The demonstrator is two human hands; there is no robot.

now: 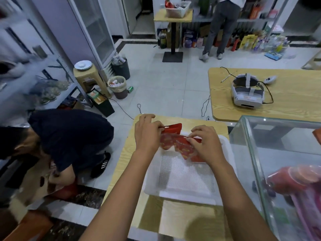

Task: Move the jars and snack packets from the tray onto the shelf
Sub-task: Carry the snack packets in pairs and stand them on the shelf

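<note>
Where tray (224, 150) rim ends, hands (147, 134) on packets (180, 145).

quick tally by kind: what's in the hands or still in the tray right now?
Red snack packets: 2 visible, overlapping, pinched by the left hand and right hand above the white tray; any more behind them can't be told
Jars in the tray: 0
Other items in the tray: 0 visible
Total: 2

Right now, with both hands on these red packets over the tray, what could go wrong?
The packets are pinched only at their top edges by the left hand and right hand, so one could slip back into the tray. The person crouching beside the shelf could block the carry.
</note>
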